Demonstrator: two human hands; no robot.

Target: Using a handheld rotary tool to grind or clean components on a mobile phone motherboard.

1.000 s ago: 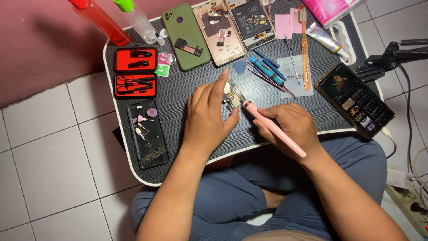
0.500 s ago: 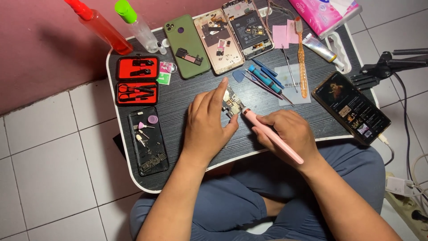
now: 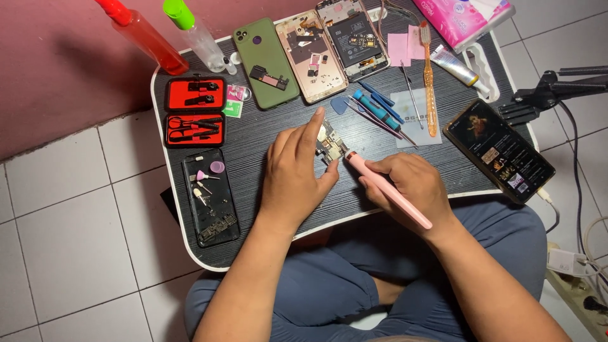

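On a small black lap table (image 3: 253,136), my left hand (image 3: 294,174) pins a small phone circuit board (image 3: 330,144) between index finger and thumb. My right hand (image 3: 408,190) grips a pink pen-shaped tool (image 3: 386,189) like a pencil, its tip touching the board's near edge. Both forearms reach in from below over my crossed legs in blue trousers.
Behind lie a green phone back cover (image 3: 266,60), two opened phone bodies (image 3: 332,47), blue tools (image 3: 377,109), a toothbrush (image 3: 429,79) and tissue pack (image 3: 465,19). Red tool cases (image 3: 195,111) and a black tray (image 3: 210,196) sit left; a lit phone (image 3: 500,158) right. Two bottles (image 3: 145,35) stand far left.
The view has drifted slightly, so the table sits a little lower in frame. Both hands stay on the circuit board with the pink tool at its edge.
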